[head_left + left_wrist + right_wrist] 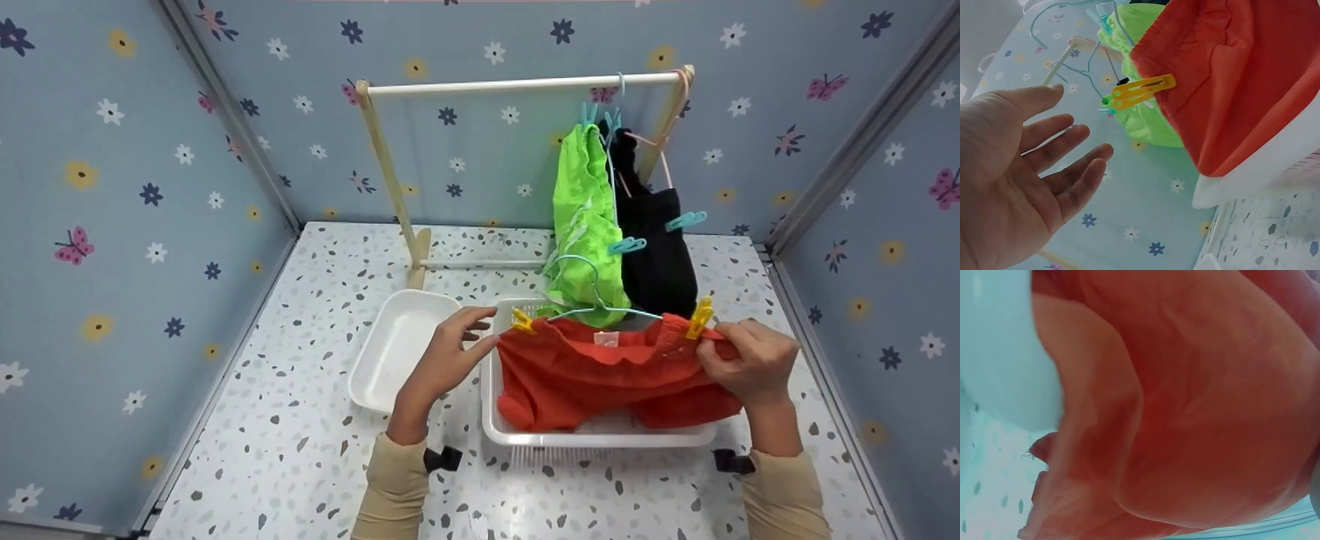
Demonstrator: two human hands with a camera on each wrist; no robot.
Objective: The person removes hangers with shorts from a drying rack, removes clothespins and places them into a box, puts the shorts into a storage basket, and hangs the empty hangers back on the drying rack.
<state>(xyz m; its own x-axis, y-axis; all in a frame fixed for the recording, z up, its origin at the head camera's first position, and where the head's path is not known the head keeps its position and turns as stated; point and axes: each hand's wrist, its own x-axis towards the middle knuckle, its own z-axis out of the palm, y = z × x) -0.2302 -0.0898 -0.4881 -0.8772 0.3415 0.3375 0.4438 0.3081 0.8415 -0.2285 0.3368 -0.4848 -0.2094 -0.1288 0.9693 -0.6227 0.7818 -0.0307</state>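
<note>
Red shorts (pixel 600 379) lie over a white basket (pixel 592 440), their waistband clipped to a light blue hanger (pixel 598 292). One yellow clothespin (pixel 523 321) bites the left end of the waistband, and another yellow clothespin (pixel 700 318) the right end. My right hand (pixel 754 360) pinches the waistband's right corner, just beside that clothespin. Off the left end, my left hand (pixel 454 349) hovers with fingers spread and touches nothing. The left wrist view shows that hand (pixel 1044 163) apart from the yellow clothespin (pixel 1143 91). Red cloth (pixel 1185 410) fills most of the right wrist view, hiding the right fingers.
Behind the basket stands a drying rack with a white rod (pixel 487 86). Bright green clothing (pixel 585 217) and black clothing (pixel 656 247) hang at its right end with light blue clothespins (pixel 686 220). A white tray (pixel 397 352) sits left of the basket. Patterned walls (pixel 112 262) enclose the table.
</note>
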